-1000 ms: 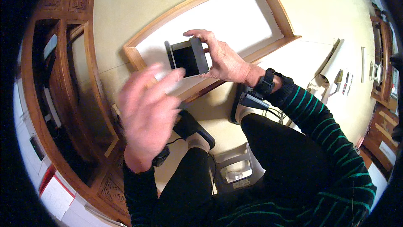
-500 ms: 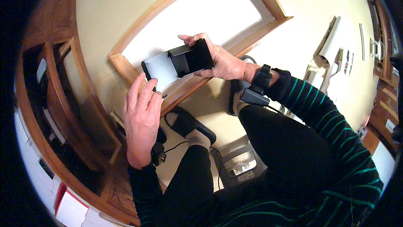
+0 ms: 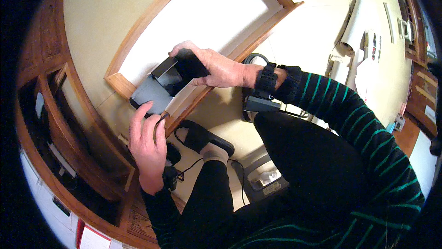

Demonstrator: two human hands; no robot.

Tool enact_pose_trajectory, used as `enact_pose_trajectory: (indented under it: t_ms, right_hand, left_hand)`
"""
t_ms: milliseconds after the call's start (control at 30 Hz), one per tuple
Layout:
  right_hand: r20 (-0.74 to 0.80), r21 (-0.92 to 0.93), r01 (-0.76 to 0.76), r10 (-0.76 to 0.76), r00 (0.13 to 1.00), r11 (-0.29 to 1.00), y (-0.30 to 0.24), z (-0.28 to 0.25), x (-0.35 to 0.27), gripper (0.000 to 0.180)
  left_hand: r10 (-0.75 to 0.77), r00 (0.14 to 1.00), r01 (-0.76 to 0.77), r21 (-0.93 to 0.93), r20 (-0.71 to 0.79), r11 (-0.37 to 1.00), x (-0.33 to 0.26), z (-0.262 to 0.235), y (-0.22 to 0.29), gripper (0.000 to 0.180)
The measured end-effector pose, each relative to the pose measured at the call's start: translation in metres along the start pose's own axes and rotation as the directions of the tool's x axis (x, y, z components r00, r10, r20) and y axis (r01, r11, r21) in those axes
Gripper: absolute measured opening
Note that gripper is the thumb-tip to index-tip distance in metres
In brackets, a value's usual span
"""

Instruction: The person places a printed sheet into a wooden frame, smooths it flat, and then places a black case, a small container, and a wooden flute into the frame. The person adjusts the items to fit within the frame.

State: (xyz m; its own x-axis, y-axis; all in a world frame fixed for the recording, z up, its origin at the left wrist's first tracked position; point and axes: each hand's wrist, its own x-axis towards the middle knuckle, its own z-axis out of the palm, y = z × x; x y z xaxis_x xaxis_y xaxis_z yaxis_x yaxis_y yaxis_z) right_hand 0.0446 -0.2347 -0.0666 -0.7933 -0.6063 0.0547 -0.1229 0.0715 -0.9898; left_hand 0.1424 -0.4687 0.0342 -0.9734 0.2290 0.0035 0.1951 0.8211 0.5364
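— What grips the black device [image 3: 171,79]?
— The right hand [image 3: 216,68] is closed around its far end. The left hand [image 3: 147,139] pinches its grey near end with the fingertips.
— Where is it?
— Above the wooden frame [image 3: 120,84], left of the black slipper [image 3: 201,137].

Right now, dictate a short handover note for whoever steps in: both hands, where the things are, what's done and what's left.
Right hand: gripping the black upper end of a flat dark grey device, held up in the air over the floor.
Left hand: fingertips on the device's lower grey end, pinching a thin dark pointed tool against it.
Below: black slipper on the person's foot, wood-framed white panel behind the device.
Done: device is held at both ends.
Left: whatever the tool does at that edge; no result is visible.
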Motion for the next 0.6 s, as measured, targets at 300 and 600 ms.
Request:
enact_pose_trajectory:
  t_ms: [300, 600]
  right_hand:
    - [0.094, 0.233, -0.105, 0.085, 0.992, 0.967, -0.010, 0.020, 0.026, 0.076]
    - [0.031, 0.200, -0.031, 0.025, 0.999, 0.979, -0.006, 0.032, 0.032, 0.075]
  left_hand:
    - [0.075, 0.986, -0.061, 0.097, -0.149, 0.993, -0.007, -0.016, -0.007, 0.012]
    - [-0.158, 0.951, 0.167, 0.010, -0.264, 0.986, -0.014, -0.013, -0.009, 0.010]
